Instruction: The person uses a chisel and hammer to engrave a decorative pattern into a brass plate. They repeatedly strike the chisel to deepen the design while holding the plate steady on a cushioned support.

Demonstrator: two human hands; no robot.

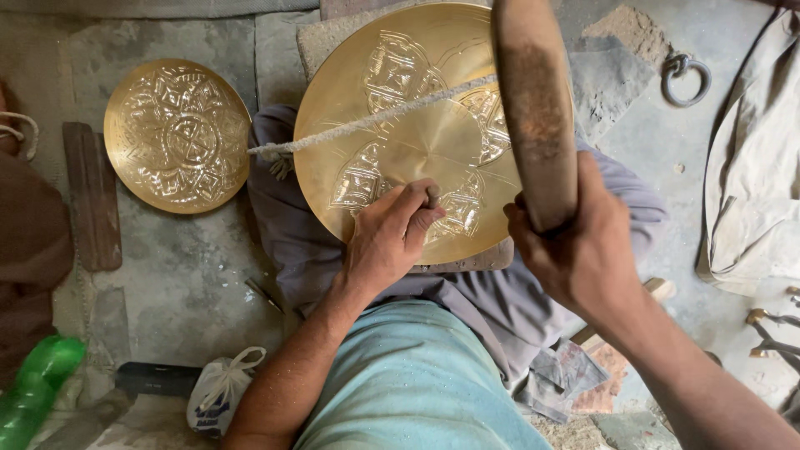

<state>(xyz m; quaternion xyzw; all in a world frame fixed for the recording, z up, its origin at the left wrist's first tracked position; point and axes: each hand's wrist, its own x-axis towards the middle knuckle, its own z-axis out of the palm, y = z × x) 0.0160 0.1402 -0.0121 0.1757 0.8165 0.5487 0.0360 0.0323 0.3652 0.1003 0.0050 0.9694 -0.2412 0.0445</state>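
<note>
A large round brass plate (417,92) with engraved floral panels rests on my lap, a rope (367,122) stretched across it. My left hand (387,237) pinches a small metal chisel (432,197), its tip set on the plate's lower engraved part. A long brown wooden mallet (533,100) is gripped by my right hand (575,246) and raised above the plate's right side. My grey trousers and light blue shirt fill the lower middle.
A second, fully engraved brass plate (177,135) lies on the stone floor at left beside a wooden strip (92,196). A green plastic bottle (37,387) and white bag (218,392) sit lower left. A metal ring (685,77) and folded cloth (754,167) are at right.
</note>
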